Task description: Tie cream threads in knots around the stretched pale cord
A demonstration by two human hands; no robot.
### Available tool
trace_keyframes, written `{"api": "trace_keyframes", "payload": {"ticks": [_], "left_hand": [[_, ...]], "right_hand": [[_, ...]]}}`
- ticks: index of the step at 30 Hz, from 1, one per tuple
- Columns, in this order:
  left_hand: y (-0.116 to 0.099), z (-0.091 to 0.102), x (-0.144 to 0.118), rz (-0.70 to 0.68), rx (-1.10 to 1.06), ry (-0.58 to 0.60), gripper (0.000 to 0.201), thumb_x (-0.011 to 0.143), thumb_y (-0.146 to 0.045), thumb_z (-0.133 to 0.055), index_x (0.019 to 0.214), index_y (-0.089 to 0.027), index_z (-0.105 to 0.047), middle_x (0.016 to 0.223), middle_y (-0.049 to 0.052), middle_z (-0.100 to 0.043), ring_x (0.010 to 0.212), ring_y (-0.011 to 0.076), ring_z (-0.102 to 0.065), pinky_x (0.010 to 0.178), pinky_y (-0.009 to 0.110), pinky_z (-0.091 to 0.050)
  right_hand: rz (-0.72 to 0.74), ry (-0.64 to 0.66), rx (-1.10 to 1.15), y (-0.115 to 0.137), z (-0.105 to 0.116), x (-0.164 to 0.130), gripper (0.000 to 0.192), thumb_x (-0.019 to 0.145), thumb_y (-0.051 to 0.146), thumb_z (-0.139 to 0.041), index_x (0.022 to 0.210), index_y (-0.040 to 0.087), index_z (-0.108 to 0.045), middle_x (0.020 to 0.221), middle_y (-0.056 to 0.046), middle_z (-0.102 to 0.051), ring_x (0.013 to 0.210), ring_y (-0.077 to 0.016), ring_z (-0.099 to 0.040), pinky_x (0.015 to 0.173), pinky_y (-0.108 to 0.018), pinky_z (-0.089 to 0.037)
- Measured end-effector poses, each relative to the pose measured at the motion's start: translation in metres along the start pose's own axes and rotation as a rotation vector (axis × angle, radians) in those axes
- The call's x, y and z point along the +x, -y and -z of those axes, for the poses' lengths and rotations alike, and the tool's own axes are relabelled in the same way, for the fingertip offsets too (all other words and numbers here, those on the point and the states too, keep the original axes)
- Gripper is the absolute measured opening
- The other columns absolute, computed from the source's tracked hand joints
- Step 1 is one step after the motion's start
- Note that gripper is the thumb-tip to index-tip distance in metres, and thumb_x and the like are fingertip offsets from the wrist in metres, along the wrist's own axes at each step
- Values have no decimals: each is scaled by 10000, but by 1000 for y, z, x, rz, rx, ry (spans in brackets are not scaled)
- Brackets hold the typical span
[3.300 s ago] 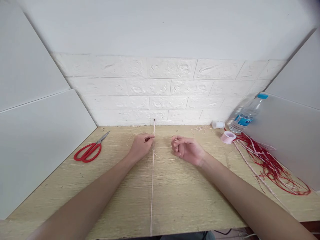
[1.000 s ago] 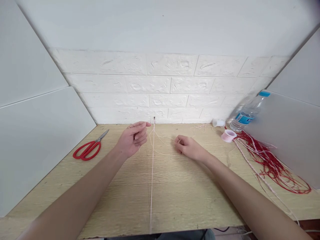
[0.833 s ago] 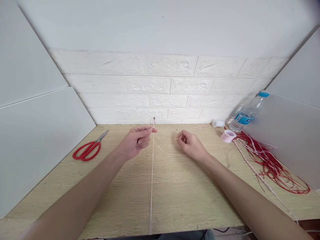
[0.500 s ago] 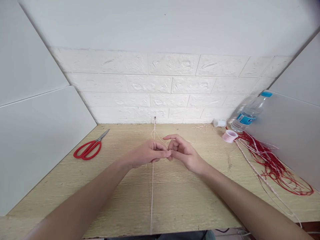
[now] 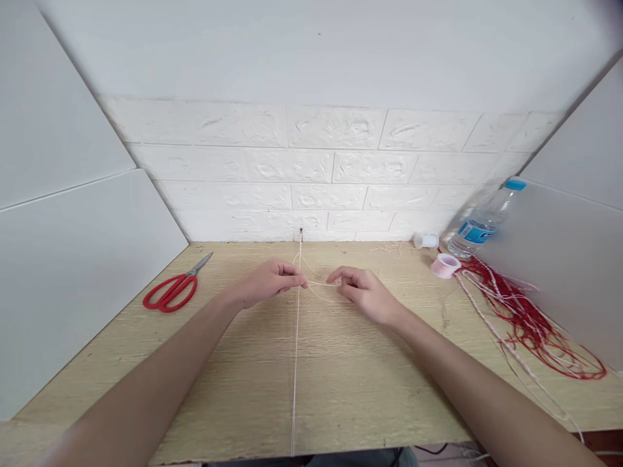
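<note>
A taut pale cord (image 5: 295,363) runs straight from a pin at the wall base (image 5: 301,231) down to the table's near edge. My left hand (image 5: 267,284) sits just left of the cord, thumb and forefinger pinched on a thin whitish thread (image 5: 317,283). My right hand (image 5: 361,292) is just right of the cord and pinches the same thread's other side. The thread spans the short gap between both hands, crossing the cord, with loose loops trailing toward the wall.
Red-handled scissors (image 5: 174,291) lie at the left. At the back right stand a water bottle (image 5: 483,222), a small white spool (image 5: 425,240) and a pink spool (image 5: 445,265). A tangle of red cords (image 5: 530,321) spreads along the right panel. The wooden table (image 5: 195,389) ends at its near edge.
Half a second ago my fingertips met at the cord; now the hands have drawn apart sideways, stretching the thread between them. Earlier the left hand was raised and open near the pin.
</note>
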State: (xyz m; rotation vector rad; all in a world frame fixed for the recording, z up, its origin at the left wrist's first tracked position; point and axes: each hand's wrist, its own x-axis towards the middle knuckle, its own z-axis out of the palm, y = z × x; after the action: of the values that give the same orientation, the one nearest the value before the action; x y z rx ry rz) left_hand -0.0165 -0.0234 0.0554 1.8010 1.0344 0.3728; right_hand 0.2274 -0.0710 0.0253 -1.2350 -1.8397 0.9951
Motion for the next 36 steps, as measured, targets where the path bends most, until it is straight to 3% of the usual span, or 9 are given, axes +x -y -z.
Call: {"api": "trace_keyframes", "payload": {"ticks": [3,5,8,11,17,20,25,30,36], "left_hand": [[-5,-10,-1,-62,73,26,388,791,-553,-572,847,-202,-725,589,-27,-428,542,94,-312,513,252,-224],[-11,-19,-3,-107,119,78,393,809,-547,-547,829,-199,-730,590,-23,-454,537,93,-298,514,257,-214],[-17,-30,-5,-196,151,177,371,853,-489,-498,847,-204,-735,599,-30,-464,532,86,-275,523,257,-208],[-15,-34,-4,-231,141,155,330,852,-428,-503,776,-169,-695,622,-29,-461,566,87,-307,543,246,-232],[-8,-24,-3,-140,158,86,345,824,-488,-542,747,-168,-646,609,-29,-444,560,93,-344,532,245,-260],[-9,-18,-3,-109,159,52,360,814,-512,-548,788,-175,-670,625,-20,-478,568,99,-375,528,246,-271],[-10,-17,-3,-108,172,29,369,794,-524,-571,766,-173,-683,627,-12,-493,579,103,-384,531,248,-273],[-5,-16,-1,-111,187,63,361,787,-525,-580,759,-179,-679,604,-20,-461,554,101,-363,525,252,-262],[1,-8,1,-101,165,61,371,808,-515,-557,806,-168,-690,614,-14,-475,559,101,-375,533,250,-281]], "right_hand": [[70,-33,56,6,-7,-2,335,812,270,-595,1142,216,-586,879,-24,-611,731,-143,-537,670,-285,-410],[63,30,234,10,-15,-4,388,820,311,-621,1192,236,-541,1014,-51,-612,805,-151,-569,711,-296,-438],[-18,140,487,12,-31,-6,379,856,370,-597,1206,248,-516,872,-17,-578,648,-113,-517,572,-253,-398],[-116,138,535,9,-42,-5,316,880,441,-554,1107,223,-580,735,15,-512,517,-76,-361,473,-224,-273],[-125,-48,264,4,-40,-1,282,859,429,-556,840,167,-656,710,-1,-552,596,-105,-421,550,-245,-321],[-124,-66,120,6,-35,-1,305,850,429,-549,737,162,-642,630,17,-510,580,-110,-412,539,-245,-306],[-59,-5,81,5,-36,-3,358,862,491,-525,741,172,-633,598,29,-468,545,-101,-374,504,-236,-282],[-63,43,342,-2,-41,-3,304,810,475,-624,869,181,-578,628,28,-533,527,-97,-446,483,-223,-344],[-31,-32,421,-6,-41,0,235,795,364,-652,913,173,-584,655,16,-579,572,-105,-519,526,-226,-391]]}}
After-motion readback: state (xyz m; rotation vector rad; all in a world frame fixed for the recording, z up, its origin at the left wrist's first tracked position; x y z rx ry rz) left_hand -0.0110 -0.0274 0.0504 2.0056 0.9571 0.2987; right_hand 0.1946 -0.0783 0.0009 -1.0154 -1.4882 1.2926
